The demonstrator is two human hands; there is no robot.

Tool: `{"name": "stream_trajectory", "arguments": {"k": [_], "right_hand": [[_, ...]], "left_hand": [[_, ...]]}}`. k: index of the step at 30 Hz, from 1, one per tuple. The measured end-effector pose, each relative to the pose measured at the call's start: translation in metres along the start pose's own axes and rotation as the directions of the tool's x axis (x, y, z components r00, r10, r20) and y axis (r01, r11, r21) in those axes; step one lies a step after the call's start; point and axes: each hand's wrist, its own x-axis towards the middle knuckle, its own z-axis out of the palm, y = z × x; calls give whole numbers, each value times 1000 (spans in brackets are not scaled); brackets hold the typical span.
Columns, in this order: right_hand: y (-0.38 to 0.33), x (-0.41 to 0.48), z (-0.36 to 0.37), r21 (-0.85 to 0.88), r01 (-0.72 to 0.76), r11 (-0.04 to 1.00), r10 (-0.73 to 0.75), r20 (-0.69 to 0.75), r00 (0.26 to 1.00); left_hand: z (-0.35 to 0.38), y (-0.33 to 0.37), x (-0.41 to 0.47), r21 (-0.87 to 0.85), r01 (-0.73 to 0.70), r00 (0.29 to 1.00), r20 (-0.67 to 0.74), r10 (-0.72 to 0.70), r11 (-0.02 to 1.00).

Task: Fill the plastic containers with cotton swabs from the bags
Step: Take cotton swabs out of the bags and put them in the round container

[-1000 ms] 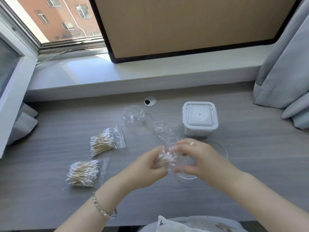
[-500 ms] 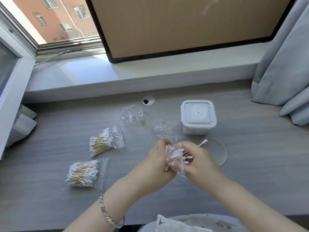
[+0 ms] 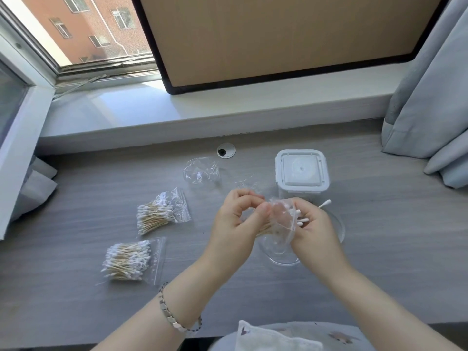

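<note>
My left hand (image 3: 236, 224) pinches one side of a small clear plastic bag (image 3: 281, 219) held above the desk. My right hand (image 3: 312, 231) grips a bunch of cotton swabs (image 3: 300, 217) at the bag's mouth; their white tips stick out by my fingers, and one swab (image 3: 325, 203) pokes up past them. Under my hands stands a clear round container (image 3: 281, 252), partly hidden. A square white container with a closed lid (image 3: 301, 173) stands just behind. Two full bags of swabs (image 3: 159, 214) (image 3: 129, 258) lie to the left.
Two crumpled empty bags lie behind my hands (image 3: 201, 171) (image 3: 249, 184). A round cable hole (image 3: 226, 150) is in the grey desk (image 3: 76, 287) near the white sill (image 3: 202, 107). A grey curtain (image 3: 430, 97) hangs at the right. A clear round lid (image 3: 338, 228) lies by my right hand.
My hands have lifted slightly and spread the bag. The right hand has drawn the swabs partway out of its mouth, and the left hand has shifted left along the bag.
</note>
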Motion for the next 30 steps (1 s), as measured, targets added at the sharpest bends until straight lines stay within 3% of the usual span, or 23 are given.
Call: {"name": "stream_trajectory", "arguments": {"k": [4, 8, 12, 15, 17, 19, 23, 25, 30], "right_hand": [[0, 1, 6, 30, -10, 1000, 13, -94, 995], [4, 0, 9, 52, 27, 998, -20, -133, 991], [11, 2, 6, -12, 33, 999, -35, -245, 969], [13, 6, 4, -11, 34, 999, -36, -332, 943], [13, 10, -1, -5, 35, 999, -35, -384, 923], [13, 12, -6, 6, 43, 999, -37, -397, 917], [15, 11, -10, -20, 0, 1000, -6, -313, 950], [16, 12, -8, 5, -27, 1000, 27, -258, 966], [19, 10, 0, -53, -36, 998, 25, -197, 980]], "left_hand": [[4, -2, -5, -32, -24, 1000, 4, 24, 999], [10, -7, -3, -218, 121, 975, -156, -157, 968], [7, -5, 1, -113, 74, 948, -301, -105, 991], [4, -5, -4, 88, 42, 975, -219, -22, 995], [0, -4, -5, 84, 172, 981, -101, -164, 981], [-4, -2, -4, 70, 333, 943, -5, -333, 941], [-10, 3, -2, -27, 433, 895, 129, -427, 901], [-9, 2, -1, -127, 436, 897, 138, -419, 891], [1, 0, -2, -276, 405, 908, 11, -418, 872]]}}
